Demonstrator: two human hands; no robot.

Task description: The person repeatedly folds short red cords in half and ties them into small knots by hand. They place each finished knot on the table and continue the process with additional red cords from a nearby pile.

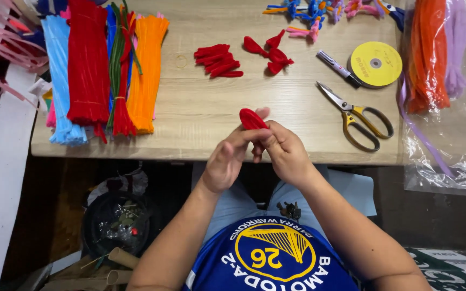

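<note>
Along the upper left of the frame, bundles of fuzzy craft stems (103, 70) in blue, red, green and orange are lying side by side on the wooden worktop (200, 129). Just right of them, upper centre, a small heap of finished red petals (219, 60) is sitting beside a few joined petals (272, 54). At the centre of the frame, over the worktop's near edge, the left hand (226, 161) and right hand (282, 152) are meeting, both grips pinching a red petal loop (252, 118) between fingertips. Judging by this, the shaping step is in hand, and the next move is likely calling for a firm twist at the petal's base. Further right, scissors (358, 116) and a yellow ribbon spool (375, 63) are lying untouched
</note>
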